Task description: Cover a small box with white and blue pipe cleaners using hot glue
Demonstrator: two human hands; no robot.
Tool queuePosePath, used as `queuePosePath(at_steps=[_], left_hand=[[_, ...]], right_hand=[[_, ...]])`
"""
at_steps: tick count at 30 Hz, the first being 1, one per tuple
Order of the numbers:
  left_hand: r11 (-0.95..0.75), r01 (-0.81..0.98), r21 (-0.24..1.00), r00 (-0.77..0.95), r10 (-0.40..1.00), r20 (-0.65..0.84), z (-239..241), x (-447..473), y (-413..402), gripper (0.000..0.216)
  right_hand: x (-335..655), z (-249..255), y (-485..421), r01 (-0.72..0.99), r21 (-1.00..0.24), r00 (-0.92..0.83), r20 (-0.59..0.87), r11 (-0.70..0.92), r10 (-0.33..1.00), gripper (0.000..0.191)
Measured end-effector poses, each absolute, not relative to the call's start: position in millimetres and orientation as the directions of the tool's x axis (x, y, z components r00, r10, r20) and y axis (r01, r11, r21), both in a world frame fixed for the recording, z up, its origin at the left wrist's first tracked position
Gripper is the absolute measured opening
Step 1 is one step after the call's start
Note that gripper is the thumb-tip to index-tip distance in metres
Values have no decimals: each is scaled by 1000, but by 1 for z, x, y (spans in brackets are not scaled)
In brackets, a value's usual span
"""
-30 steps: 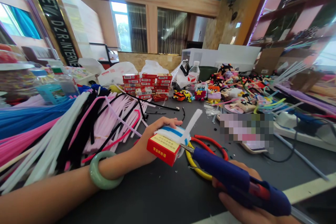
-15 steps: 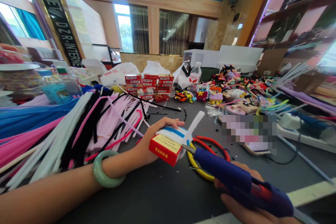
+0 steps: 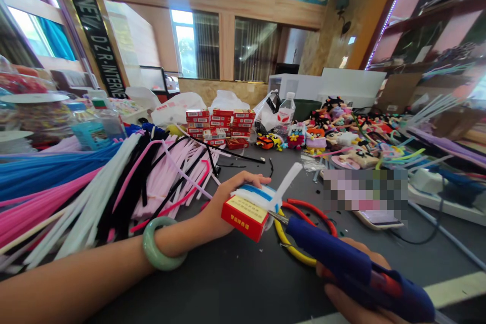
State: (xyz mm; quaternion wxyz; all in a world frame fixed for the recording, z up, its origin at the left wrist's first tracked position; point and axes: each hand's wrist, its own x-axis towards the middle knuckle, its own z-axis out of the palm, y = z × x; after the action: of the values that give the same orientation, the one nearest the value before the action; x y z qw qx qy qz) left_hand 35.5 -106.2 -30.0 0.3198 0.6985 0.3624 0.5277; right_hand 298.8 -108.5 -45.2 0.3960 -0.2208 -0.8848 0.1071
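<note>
My left hand [image 3: 224, 201], with a green bangle [image 3: 161, 243] at the wrist, is closed around a small red and yellow box [image 3: 245, 215]. White and blue fuzzy strips [image 3: 254, 194] lie along the box's far side, and a loose white end [image 3: 289, 182] sticks up from it. In my right hand [image 3: 351, 273] is a dark blue glue gun [image 3: 330, 248]. Its metal nozzle meets the box's right edge by the white strip; whether glue is coming out I cannot tell. My left fingertips rest on top of the strips.
Bundles of pipe cleaners [image 3: 114, 177] cover the left side. Stacked red boxes [image 3: 220, 124] stand at the back beside a plastic bottle [image 3: 286, 109]. Fuzzy dolls [image 3: 337, 126] crowd the back right, near a phone [image 3: 379, 218] and a power strip [image 3: 436, 195]. Red and yellow loops [image 3: 292, 248] lie behind the glue gun.
The whole view has shifted slightly, so everything sits a little further right. Hands, box and glue gun keep nearly the same positions to one another, the nozzle still at the box's edge.
</note>
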Motion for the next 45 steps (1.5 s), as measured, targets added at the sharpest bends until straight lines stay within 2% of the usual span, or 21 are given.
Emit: queuePosePath(at_steps=[3, 7, 12, 17, 23, 37, 41, 45], left_hand=[[-548, 193, 814, 181, 835, 519, -30, 35, -106, 29], [-543, 188, 819, 168, 839, 517, -31, 35, -106, 29], [-545, 185, 818, 170, 837, 519, -30, 35, -105, 32], [-531, 152, 833, 170, 845, 508, -32, 34, -104, 33], [-532, 143, 835, 159, 845, 511, -33, 34, -104, 36], [-570, 203, 796, 166, 821, 546, -32, 35, -104, 28], [-579, 209, 788, 153, 816, 558, -32, 35, -104, 30], [-564, 199, 801, 158, 825, 542, -32, 35, -104, 33]], right_hand=[[299, -44, -108, 299, -357, -619, 634, 885, 464, 10], [298, -48, -111, 356, -365, -566, 648, 860, 509, 17], [297, -50, -112, 342, -371, -558, 659, 863, 505, 15], [299, -51, -113, 460, -354, -511, 645, 814, 569, 14], [297, -49, -113, 405, -372, -546, 634, 835, 548, 19], [297, -49, -109, 271, -367, -596, 662, 890, 454, 17], [299, -44, -108, 284, -325, -649, 628, 902, 430, 13], [299, -44, -110, 351, -307, -613, 639, 884, 465, 19]])
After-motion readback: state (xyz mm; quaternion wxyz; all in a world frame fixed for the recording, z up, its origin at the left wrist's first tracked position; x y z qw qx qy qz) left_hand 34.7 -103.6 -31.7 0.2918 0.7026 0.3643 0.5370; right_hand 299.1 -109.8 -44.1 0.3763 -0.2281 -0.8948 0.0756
